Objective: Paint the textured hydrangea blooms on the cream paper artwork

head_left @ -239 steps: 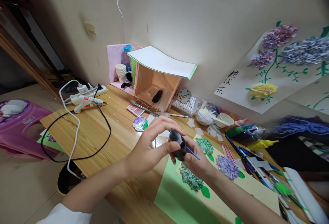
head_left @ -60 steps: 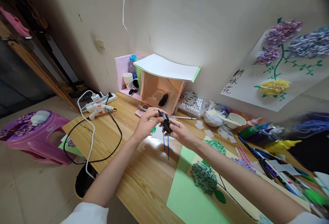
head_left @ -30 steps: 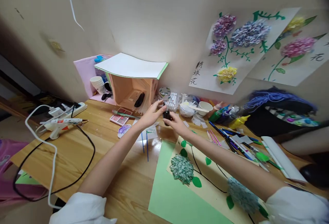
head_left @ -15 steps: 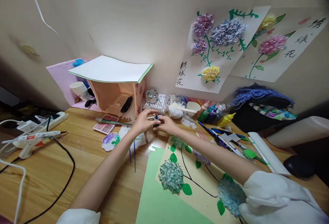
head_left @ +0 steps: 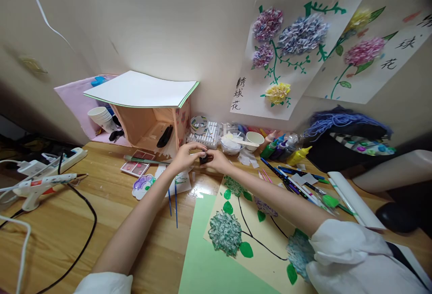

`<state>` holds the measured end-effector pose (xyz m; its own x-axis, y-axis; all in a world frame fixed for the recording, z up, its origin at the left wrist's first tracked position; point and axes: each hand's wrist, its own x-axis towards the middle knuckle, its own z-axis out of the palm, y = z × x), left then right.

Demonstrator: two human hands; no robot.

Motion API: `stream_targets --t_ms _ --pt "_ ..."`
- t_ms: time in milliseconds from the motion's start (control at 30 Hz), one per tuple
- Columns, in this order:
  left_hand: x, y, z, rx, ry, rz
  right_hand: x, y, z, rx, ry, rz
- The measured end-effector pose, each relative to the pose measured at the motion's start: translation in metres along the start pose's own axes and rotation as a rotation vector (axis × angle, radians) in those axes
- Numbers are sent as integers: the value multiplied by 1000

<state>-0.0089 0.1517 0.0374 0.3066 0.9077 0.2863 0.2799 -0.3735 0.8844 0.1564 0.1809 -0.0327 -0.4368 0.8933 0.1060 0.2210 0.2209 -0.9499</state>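
Note:
My left hand (head_left: 186,157) and my right hand (head_left: 216,162) meet at the middle of the desk, around a small dark bottle (head_left: 203,159). The left fingers pinch at the bottle's top, while the right fingers are closed on its side; much of it is hidden behind them. Below my right forearm lies a cream sheet (head_left: 248,215) with crinkled paper flowers, green leaves and black stems. A blue-green flower (head_left: 225,233) shows plainly on it, and another is partly covered by my right sleeve. Under this sheet is a light green sheet (head_left: 197,244).
A palette (head_left: 144,187) and two blue brushes (head_left: 176,204) lie left of centre. Paint bottles (head_left: 281,149), a paper cup (head_left: 254,141) and scattered pens (head_left: 286,179) sit at right. A glue gun (head_left: 43,188) with cables occupies the left. An orange box (head_left: 182,125) stands behind.
The view has shifted slightly. Both hands stay together at the small bottle; the left fingers have closed in over its top, and the bottle now shows darker between them.

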Motion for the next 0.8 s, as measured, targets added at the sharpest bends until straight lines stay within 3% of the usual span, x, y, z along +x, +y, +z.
stream_targets --t_ms 300,567,800 --pt "-2 -10 7 95 147 -1 2 6 2 -28 -7 -30" --pt "-6 -1 3 93 78 46 1 4 2 -37 -25 -43" --pt "-1 -4 7 69 123 77 2 12 2 -43 -10 -48"
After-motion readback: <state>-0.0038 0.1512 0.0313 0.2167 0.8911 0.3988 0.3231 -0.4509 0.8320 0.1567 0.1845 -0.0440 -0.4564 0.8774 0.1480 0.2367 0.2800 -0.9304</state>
